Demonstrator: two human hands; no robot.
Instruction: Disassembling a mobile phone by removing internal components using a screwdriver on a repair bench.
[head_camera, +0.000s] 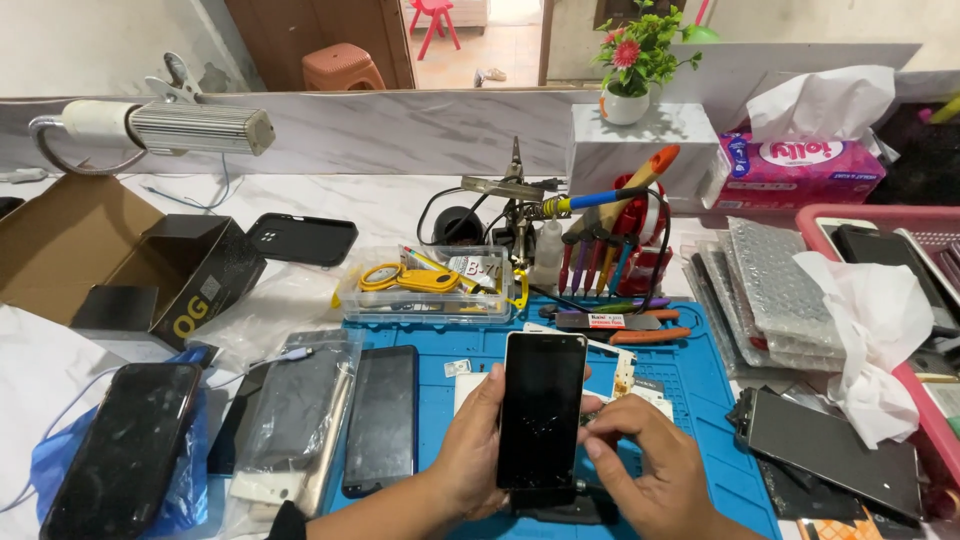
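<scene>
The left hand (468, 450) is gripping a black-screened phone (541, 410) along its left edge, holding it upright over the near middle of the blue work mat (700, 390) so the glass is facing the person. The right hand (640, 455) is pinching at the phone's right edge with thumb and forefinger, apparently steadying or prying at the side; what, if anything, is caught between those fingertips is too small to tell. Fine cracks are showing on the lower part of the screen. A dark holder or tool is lying under the phone's bottom end, partly hidden. Beside the left hand, two more phones (381, 420) are lying flat at the mat's left edge, likely set aside within reach, and a larger black phone (125, 450) is resting on a blue bag near the desk's near left corner. A clear tray of small parts (430, 285) is sitting at the mat's far edge, with screwdrivers standing in a rack (600, 255) just behind, handles up for quick picking. Bubble-wrapped packets (770, 290) are stacked toward the desk's right edge.
</scene>
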